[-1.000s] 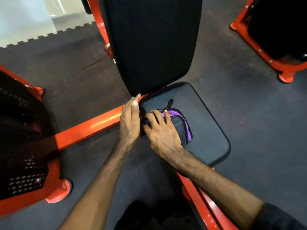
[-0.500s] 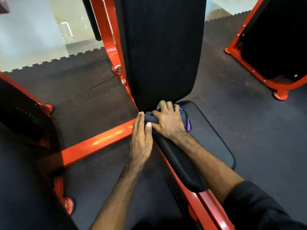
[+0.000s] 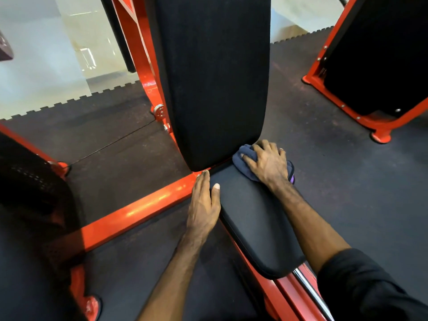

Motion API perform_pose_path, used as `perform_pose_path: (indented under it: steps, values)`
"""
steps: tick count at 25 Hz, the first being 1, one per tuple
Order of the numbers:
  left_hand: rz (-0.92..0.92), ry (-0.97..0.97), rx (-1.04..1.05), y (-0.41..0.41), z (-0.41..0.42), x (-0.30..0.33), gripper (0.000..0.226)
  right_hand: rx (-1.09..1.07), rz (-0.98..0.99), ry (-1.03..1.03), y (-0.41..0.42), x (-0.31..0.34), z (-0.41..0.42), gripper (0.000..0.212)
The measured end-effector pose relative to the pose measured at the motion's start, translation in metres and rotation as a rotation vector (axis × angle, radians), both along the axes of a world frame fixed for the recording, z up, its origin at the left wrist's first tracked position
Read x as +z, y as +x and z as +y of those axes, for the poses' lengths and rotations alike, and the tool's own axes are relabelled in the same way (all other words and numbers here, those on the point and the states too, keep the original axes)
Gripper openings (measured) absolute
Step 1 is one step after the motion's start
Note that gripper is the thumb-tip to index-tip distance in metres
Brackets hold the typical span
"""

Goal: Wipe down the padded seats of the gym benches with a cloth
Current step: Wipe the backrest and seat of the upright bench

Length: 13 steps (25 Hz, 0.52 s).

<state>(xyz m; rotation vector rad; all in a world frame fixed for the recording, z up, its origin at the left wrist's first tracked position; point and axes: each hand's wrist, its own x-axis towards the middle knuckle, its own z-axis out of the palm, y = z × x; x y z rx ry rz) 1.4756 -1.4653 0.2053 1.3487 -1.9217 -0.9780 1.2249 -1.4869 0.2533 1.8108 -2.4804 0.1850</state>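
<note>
A black padded seat (image 3: 254, 218) of an orange-framed bench lies in the middle, with its tall black back pad (image 3: 215, 77) rising behind it. My right hand (image 3: 268, 163) presses a dark blue cloth with a purple edge (image 3: 242, 158) onto the far right corner of the seat, fingers spread and curved over the bunched fabric. My left hand (image 3: 203, 202) rests on the seat's left edge with straight fingers, thumb lying on the pad's top. Much of the cloth is hidden under my right hand.
An orange crossbar (image 3: 139, 209) runs left from the bench at floor level. Another orange-framed bench with a black pad (image 3: 375, 56) stands at the upper right. A dark perforated pad (image 3: 30, 181) sits at the left. Dark rubber floor (image 3: 347, 186) surrounds the bench.
My right hand has slid the cloth from the seat's near-left area to its far right corner by the back pad. My left hand has stayed at the left edge.
</note>
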Motion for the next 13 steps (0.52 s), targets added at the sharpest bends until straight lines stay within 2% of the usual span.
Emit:
perform_pose_path:
  steps: [4,9,13]
  values:
    - [-0.023,-0.143,0.109,-0.016,0.006,-0.012,0.052,-0.037,-0.082,-0.092,0.038,-0.004,0.012,0.048]
    - [0.033,-0.168,0.196,-0.029,0.01,-0.021,0.048,0.377,-0.15,-0.052,0.046,-0.01,0.083,0.048]
    - [0.02,-0.161,0.179,-0.022,0.009,-0.021,0.05,0.364,-0.09,-0.078,0.014,-0.012,0.05,0.046]
